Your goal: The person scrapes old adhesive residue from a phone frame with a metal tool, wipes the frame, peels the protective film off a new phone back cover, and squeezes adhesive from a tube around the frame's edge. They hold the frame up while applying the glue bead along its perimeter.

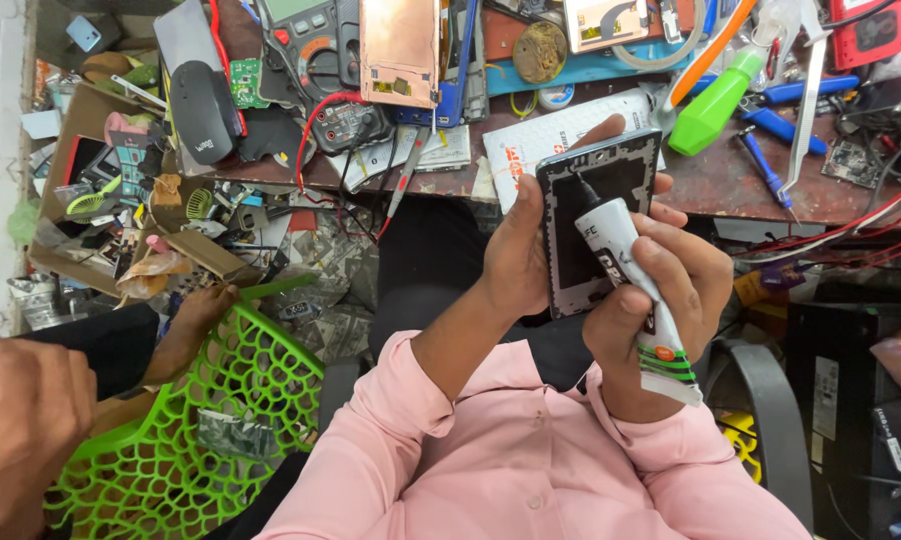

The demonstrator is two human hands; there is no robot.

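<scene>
Nearest, at the bottom: pink shirt sleeves (491, 470) leading up to two bare hands held above the lap, short of the desk's near edge. Right hand (661, 300) wrapped around a white glue tube (631, 275), fingers curled tight on its middle, green-striped crimped end pointing back toward the body, black nozzle tip touching the upper left inner rim of a phone frame (596, 215). Left hand (516, 250) gripping that phone frame by its left edge, thumb laid up along the side, fingertips showing behind the top. Phone frame held upright and slightly tilted, dark hollow inside facing the camera, overlapping the desk's near edge.

To the left, lower down: a green lattice plastic chair (211, 410), another person's bare foot (191, 325) resting on its rim, and another person's hand (21, 420) at the bottom left corner.

Further out, on the desk (731, 180): a white printed packet (551, 135) just behind the phone frame, a green bottle (716, 100) lying to the right, blue-handled pliers (786, 110) beside it, red wires (871, 225) along the right near edge. Toward the far edge: a copper-coloured phone back panel (399, 50), a multimeter (316, 45) just left of it, and a black computer mouse (206, 110) near the left end. A cardboard box of small parts (111, 190) off the desk's left end.
</scene>
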